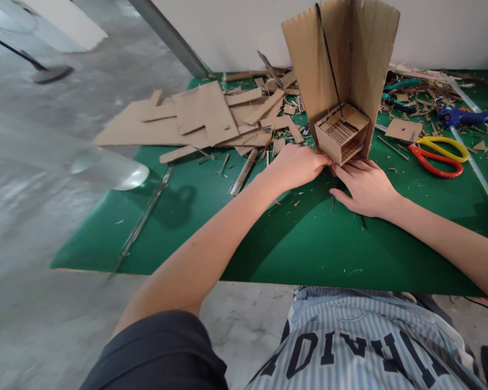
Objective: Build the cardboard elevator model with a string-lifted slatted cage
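A tall cardboard model (324,65) stands on the green table, with two upright walls meeting in a corner. Low between them is a small cardboard box (329,142) with a slatted top and an open side; a black cord (329,54) runs from it up to the top edge. My left hand (299,165) is closed, its fingertips pinching at the model's bottom front edge. Against the same edge from the right lies my right hand (368,188), palm down, fingers stretched out and thumb apart. Its fingertips are partly hidden by the box.
Cardboard sheets (205,111) and scraps lie at the back left. Red-and-yellow-handled scissors (441,156), a blue glue gun (463,116) and teal-handled pliers (402,86) are at right. A clear rod (144,216) lies near the left edge. A blurred translucent cylinder (117,168) shows at left.
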Demonstrator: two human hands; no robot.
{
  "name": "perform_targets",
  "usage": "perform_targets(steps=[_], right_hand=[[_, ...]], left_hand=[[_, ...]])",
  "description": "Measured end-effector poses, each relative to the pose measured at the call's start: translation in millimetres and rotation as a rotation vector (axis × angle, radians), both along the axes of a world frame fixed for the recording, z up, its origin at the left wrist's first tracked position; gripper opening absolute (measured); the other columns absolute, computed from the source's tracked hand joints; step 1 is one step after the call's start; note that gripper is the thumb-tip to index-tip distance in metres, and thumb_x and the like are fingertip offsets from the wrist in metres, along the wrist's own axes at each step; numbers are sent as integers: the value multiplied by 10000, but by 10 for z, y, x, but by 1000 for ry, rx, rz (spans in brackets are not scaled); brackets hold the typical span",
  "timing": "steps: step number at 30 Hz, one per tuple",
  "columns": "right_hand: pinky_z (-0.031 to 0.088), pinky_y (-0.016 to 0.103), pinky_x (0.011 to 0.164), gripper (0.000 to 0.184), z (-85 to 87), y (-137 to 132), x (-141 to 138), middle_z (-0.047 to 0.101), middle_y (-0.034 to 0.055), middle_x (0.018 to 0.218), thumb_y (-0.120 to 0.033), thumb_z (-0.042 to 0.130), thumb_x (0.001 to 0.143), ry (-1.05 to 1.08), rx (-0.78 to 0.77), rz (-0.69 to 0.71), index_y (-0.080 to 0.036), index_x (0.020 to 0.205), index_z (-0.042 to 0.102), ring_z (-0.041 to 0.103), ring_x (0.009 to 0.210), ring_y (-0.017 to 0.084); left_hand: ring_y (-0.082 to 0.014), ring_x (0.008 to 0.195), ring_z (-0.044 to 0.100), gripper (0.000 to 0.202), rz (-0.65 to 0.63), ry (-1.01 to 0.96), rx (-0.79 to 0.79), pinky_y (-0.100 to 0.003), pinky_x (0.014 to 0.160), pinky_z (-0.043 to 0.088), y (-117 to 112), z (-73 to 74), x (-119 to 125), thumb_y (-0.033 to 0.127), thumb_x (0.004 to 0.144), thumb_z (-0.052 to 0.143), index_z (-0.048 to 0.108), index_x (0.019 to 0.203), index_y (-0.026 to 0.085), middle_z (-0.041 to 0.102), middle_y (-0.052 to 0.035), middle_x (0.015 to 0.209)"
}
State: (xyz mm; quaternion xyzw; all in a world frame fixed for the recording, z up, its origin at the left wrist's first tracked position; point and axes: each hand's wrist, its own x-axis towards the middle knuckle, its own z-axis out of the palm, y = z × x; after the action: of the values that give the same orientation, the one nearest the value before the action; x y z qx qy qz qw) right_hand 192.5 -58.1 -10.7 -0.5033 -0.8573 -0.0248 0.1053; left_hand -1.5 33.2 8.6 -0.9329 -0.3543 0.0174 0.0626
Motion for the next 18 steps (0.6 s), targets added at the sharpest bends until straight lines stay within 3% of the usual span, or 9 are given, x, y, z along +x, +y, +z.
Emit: perform_targets(steps=[8, 18], right_hand=[[398, 410, 991, 522, 9, -6, -12, 701, 158, 1256, -429, 456, 1011, 26, 6, -7, -108, 1411, 556, 598, 1189, 297], [407, 414, 979, 509, 2, 0, -3, 713, 159, 1202, -448, 467, 1003, 15, 8, -9, -109, 1364, 584, 609, 1164, 299]], left_hand=[[-277, 854, 748, 328, -36, 0, -9, -355, 677, 499, 18, 34, -23, 251, 989, 465, 778, 1088, 239, 800, -87, 984], [-248, 775, 729, 343, -136, -27, 96, -361, 675, 475, 21, -75, -63, 135, 969, 478, 746, 1171, 201, 781, -112, 952]])
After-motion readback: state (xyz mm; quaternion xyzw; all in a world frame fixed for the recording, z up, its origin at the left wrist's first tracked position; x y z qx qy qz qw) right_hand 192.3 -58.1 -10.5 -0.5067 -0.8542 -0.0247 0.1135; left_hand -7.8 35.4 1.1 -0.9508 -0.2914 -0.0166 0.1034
